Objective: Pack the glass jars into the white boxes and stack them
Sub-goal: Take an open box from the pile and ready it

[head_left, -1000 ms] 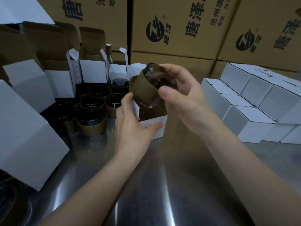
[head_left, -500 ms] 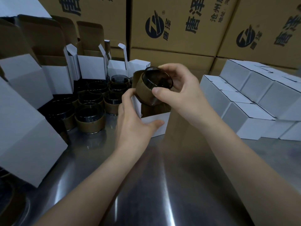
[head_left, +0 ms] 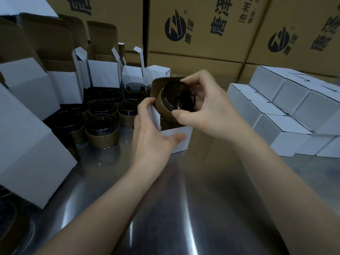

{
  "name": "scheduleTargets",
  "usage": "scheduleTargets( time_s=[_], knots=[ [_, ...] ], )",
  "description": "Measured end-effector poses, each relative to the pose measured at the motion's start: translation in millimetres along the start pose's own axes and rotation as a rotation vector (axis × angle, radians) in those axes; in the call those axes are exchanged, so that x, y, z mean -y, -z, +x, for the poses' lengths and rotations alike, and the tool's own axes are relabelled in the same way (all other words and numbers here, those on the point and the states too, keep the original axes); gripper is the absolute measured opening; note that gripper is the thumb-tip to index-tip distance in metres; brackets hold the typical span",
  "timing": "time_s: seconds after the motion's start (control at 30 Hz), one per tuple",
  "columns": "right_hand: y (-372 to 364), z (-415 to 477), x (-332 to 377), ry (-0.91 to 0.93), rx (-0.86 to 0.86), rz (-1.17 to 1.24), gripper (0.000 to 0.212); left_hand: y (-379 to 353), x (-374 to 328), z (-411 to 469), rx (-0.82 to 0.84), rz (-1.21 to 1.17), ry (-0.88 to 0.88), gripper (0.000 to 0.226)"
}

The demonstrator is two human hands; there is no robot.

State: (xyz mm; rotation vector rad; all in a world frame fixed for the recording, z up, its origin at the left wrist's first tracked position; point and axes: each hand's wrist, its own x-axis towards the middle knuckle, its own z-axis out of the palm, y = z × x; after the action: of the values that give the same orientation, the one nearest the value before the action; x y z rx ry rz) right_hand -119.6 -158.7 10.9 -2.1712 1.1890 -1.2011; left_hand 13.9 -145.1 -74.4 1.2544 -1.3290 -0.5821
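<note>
Landmark: the open white box (head_left: 181,143) stands upright on the steel surface (head_left: 184,199), with its mouth up and its brown-lined lid flap (head_left: 159,85) raised at the far side.
Glass jar: the dark glass jar (head_left: 177,100), with a brown paper band, is directly above the mouth of this box. Its lower edge is at the opening or just inside. How deep cannot be told, because the hand hides that part.
Jar axis: tilted. The glass end faces the camera and a little to the right, and the banded end points down toward the far-left inside of the box. The axis is not yet in line with the upright walls.
Right hand: the right hand (head_left: 207,107) grips the jar from the right side of the box, thumb on the near rim and fingers curled over the far rim.
Left hand: the left hand (head_left: 152,138) holds the box, fingers curled on its left wall and thumb pressed along its front wall.
Key relation: the jar lies just left of the right palm and over the box, so the right hand carries and the left one only steadies. By judgement, the jar should be turned upright before it goes down.
Risk: if it goes in tilted, the band could probably catch on the left wall or on the flap.
Other jars: banded jars (head_left: 102,129) stand close together, left of the box.
Packed stock: closed white boxes (head_left: 276,111) are stacked to the right of the box, apart from it.
Empty stock: empty white boxes (head_left: 103,70) stand open behind the box, to the left.
</note>
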Motion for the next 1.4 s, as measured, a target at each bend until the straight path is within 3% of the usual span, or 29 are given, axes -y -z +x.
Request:
scheduleTargets(
  time_s=[0.33, 0.87, 1.0, 1.4],
  knots=[
    [-6.4, 5.9, 4.5, -0.006, 0.017, -0.298, 0.046, 0.0, -2.6, -3.1, 0.011, 0.024, -0.026, 0.093],
    [-17.8, 29.9, 26.2, -0.279, 0.356, -0.711, 0.030, -1.1, 0.0, -2.3, 0.029, 0.060, -0.019, 0.095],
    [-22.0, 39.2, 35.7, -0.378, 0.458, -0.793, 0.038, -1.4, -0.4, -1.9, 0.027, 0.058, -0.020, 0.094],
    [-24.4, 52.5, 50.7, -0.372, 0.644, -0.938, 0.031, -0.6, -2.5, -2.5, 0.027, 0.077, -0.011, 0.095]
  ],
)
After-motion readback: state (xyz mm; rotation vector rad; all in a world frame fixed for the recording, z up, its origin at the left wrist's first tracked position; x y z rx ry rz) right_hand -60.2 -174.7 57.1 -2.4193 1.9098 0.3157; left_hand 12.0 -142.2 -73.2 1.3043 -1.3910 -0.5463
